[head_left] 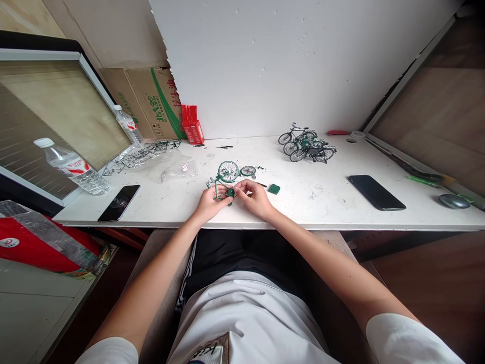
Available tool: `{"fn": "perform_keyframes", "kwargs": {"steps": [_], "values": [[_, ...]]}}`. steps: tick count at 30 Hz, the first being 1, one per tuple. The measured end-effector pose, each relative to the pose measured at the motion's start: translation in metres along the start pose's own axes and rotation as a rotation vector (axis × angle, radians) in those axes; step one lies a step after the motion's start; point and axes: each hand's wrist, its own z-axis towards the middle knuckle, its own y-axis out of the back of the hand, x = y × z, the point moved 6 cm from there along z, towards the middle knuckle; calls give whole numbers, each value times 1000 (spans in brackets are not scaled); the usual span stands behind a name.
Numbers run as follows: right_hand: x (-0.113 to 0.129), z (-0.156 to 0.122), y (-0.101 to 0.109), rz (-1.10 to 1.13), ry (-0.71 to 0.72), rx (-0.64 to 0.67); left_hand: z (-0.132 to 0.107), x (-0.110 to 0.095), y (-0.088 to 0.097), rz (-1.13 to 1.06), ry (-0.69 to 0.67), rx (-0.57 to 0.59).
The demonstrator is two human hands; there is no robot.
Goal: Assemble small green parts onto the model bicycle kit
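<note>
My left hand (pixel 210 205) is closed on a partly built green miniature bicycle (pixel 216 188), thumb and fingers gripping its frame. The bicycle's front wheel (pixel 228 171) points away from me, and a dark green piece (pixel 231 192) shows between my hands. Fingers pinched together, my right hand (pixel 253 198) meets the bicycle from the right; what lies between its fingertips is too small to make out. Just beyond that hand lies a loose spoked wheel (pixel 248 172) with small parts around it. To its right sits a small dark green block (pixel 274 188).
Several finished miniature bicycles (pixel 306 144) stand at the back right. Phones lie at left (pixel 119 203) and right (pixel 376 192). Part sprues (pixel 142 154), plastic bags (pixel 178 169) and water bottles (pixel 74 166) occupy the left. A red box (pixel 193 126) stands by the wall.
</note>
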Motion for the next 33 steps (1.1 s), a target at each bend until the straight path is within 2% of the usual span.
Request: {"fn": "perform_keyframes", "kwargs": {"steps": [13,17,24,33], "values": [[-2,0,-1,-77,-4,12,0,-5,2,-89,18,-39],[-4,-2,-5,-162,-12,67,1,-3,5,-137,24,-79],[-11,-2,-8,-141,-9,117,2,-2,5,-132,24,-76],[-8,1,-2,-102,-6,16,1,-2,3,-100,20,-36]]}}
